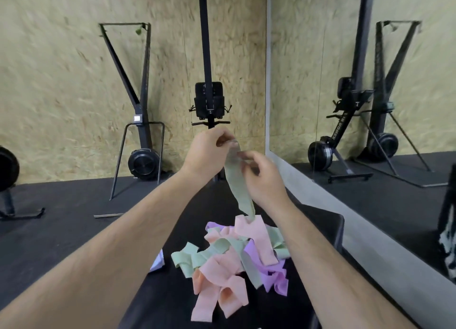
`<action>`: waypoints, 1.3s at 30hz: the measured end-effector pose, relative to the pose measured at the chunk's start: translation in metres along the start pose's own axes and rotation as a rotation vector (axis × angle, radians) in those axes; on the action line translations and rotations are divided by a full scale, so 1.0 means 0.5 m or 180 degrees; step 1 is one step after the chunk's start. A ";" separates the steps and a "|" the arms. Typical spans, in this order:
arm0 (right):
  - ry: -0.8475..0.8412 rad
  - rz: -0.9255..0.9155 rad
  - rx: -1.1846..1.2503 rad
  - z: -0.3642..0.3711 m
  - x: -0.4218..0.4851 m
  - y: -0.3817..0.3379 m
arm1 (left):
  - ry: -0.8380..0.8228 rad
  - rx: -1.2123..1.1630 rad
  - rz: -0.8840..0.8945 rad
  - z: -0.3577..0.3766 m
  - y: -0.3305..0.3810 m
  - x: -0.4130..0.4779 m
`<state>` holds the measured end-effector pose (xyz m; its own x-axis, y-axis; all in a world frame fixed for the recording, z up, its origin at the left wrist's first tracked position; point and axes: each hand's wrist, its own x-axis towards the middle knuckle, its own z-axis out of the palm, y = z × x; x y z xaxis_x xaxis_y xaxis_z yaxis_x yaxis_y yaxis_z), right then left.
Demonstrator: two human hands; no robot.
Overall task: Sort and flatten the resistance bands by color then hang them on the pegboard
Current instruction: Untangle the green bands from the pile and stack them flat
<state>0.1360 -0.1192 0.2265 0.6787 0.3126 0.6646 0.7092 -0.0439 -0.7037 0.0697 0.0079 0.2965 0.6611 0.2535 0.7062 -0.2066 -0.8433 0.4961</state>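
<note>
Both hands are raised in front of the person, close together, and both grasp the same pale green band [235,180]. The left hand [206,153] pinches its top edge with curled fingers. The right hand [265,180], just beside and slightly lower, grips the same upper end between thumb and fingers. From the hands the green band hangs down in a loose, slightly twisted strip. Its lower end reaches the far edge of the pile [229,262], where it meets an upstanding pink band [254,232].

The pile lies below the hands, between the two forearms, on a black padded surface [167,301]. Pink, pale green and purple bands are tangled there, folded and crossed over one another, with the pink ones nearest the person and the purple ones [274,274] under the right forearm's side. A single pale lilac band [158,263] lies apart from the pile, just under the left forearm and partly hidden by it.

Beyond the hands a black upright machine [209,99] stands against a chipboard wall [61,82]. Another black frame [142,106] stands beyond and to the left of the left hand, on a dark floor [61,205]. To the right of the right hand a mirror [308,57] reflects the machines.
</note>
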 end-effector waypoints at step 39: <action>-0.3241 0.1445 -0.0783 0.218 -0.408 0.061 | 0.0324 -0.1318 -0.2851 -0.094 -0.309 -0.697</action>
<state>-0.0013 -0.0807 0.0420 0.4915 0.8399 -0.2302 0.5322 -0.4989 -0.6840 -0.1626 0.0721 -0.0022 0.6351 0.7723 0.0146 0.0907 -0.0933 0.9915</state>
